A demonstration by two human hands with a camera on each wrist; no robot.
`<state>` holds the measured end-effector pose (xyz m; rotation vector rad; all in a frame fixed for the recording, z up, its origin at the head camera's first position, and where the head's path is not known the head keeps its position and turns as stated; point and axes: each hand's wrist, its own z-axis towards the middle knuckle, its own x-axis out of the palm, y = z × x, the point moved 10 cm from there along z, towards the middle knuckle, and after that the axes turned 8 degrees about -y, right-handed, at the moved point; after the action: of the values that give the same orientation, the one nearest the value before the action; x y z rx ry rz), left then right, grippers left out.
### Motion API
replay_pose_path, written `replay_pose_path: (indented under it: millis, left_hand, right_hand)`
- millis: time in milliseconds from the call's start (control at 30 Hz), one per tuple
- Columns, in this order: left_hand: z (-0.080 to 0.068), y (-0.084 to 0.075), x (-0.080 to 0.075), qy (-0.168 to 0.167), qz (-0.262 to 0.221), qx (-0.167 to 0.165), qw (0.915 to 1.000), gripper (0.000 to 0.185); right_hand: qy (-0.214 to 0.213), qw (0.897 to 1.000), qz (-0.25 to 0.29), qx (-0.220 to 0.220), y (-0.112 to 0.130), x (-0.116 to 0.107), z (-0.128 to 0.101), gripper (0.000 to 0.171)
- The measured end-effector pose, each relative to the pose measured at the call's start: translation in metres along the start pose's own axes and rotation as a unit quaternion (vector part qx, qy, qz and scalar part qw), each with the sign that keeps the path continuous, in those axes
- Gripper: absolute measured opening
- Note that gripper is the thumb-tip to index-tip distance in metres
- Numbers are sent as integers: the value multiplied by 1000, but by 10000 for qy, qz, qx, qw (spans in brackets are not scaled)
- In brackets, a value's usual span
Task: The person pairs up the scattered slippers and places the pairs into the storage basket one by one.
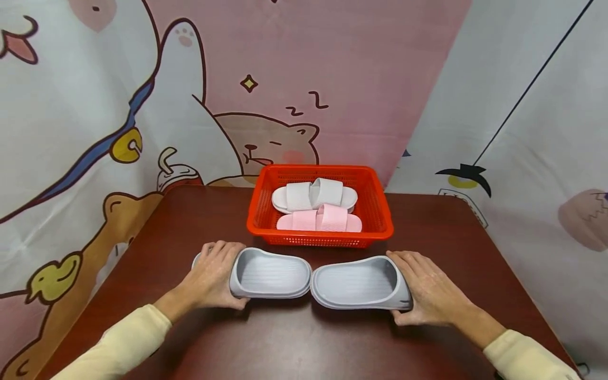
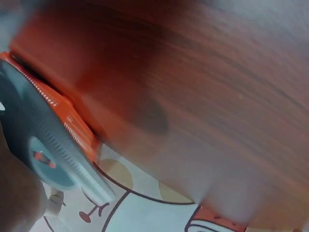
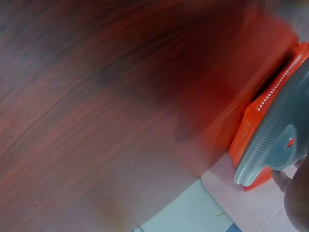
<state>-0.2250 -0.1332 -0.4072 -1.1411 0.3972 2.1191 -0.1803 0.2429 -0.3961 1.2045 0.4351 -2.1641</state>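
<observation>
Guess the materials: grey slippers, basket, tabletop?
Grey slippers: probably soft moulded foam or rubber, matte, with ribbed footbeds and rounded one-piece edges. Red basket: rigid plastic, slightly glossy, with fine moulded mesh walls. Table: dark red-brown wood or wood-look laminate, with grain lines and a soft sheen; cannot tell which. The left hand and the right hand each grip one slipper.

Backdrop cloth [image 1: 304, 68], pink part behind basket: two hand-drawn "z z" letters [image 1: 307, 103] above sleeping cartoon animal; only readable marks in head view; small diamond sparkle sign [image 1: 249, 83] left of them, no wording. Grey slipper sole in left wrist view [image 2: 48, 145]: small red mark [image 2: 43, 158], too blurred to read; same on grey slipper sole in right wrist view [image 3: 275, 140]: red mark [image 3: 289, 142], illegible.
</observation>
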Motion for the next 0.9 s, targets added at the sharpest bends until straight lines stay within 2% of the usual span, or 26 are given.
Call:
replay_pose_path:
  millis: [267,600,900]
  left_hand:
    - [5,-15,8,222,-269,94,9993,108]
    - [14,-28,12,221,-161,184,9995,106]
    - [23,-51,19,204,-80,467,9987,107]
  right_hand:
    - [-62,9998,-144,-95,12,2,6,115]
    - [-32,9993,-210,-301,24,4,20,113]
    - [-53,9986,-68,-525,35,7,32,110]
